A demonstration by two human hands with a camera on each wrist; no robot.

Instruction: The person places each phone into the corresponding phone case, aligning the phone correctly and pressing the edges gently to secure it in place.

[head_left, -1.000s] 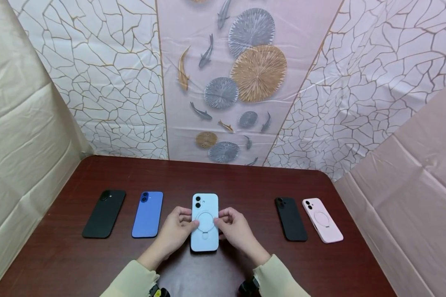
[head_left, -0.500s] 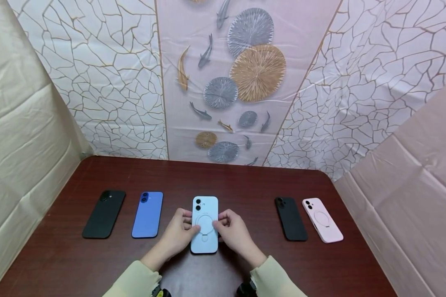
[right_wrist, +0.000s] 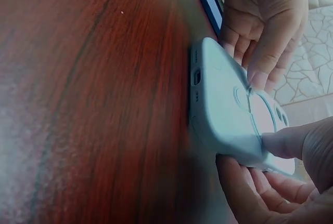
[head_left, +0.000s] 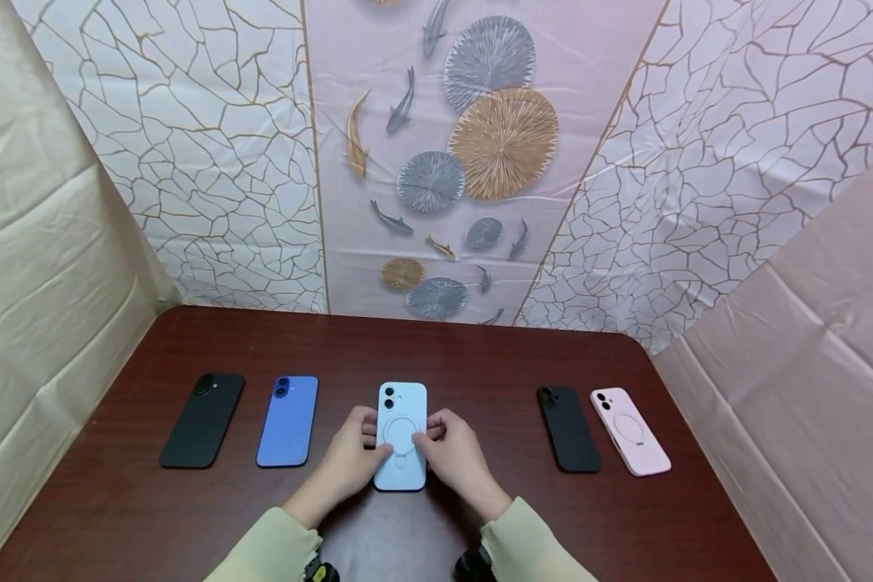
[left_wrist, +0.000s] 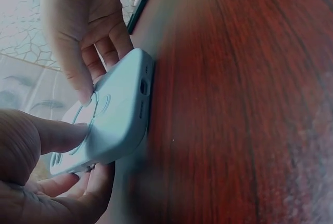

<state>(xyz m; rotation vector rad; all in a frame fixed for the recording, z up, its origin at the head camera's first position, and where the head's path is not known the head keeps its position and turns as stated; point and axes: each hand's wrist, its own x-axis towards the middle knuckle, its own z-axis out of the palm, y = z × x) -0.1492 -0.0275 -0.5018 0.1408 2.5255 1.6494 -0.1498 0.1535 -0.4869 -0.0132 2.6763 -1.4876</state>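
barely anything has been shifted since half a second ago: both wrists have been brought a bit closer together, and the light blue phone has only been nudged a touch. it's being held near the middle of the desk, back side up, with the two lenses pointed at the far end and a ring shape seen on its back.

one long edge is gripped by the left hand and the other by the right hand. on each side the thumb is laid on the back of the phone near the ring, and the other fingers are curled in against the edge, so it's basically pinched from both sides. from the wrist views the port at the near end can be seen too, just above the desk. whether the phone is touching the wood or not can't really be told.

off to the left, a dark phone and a blue phone are laid flat, apart from each other. to the right, a black phone is placed just beside a pink phone.
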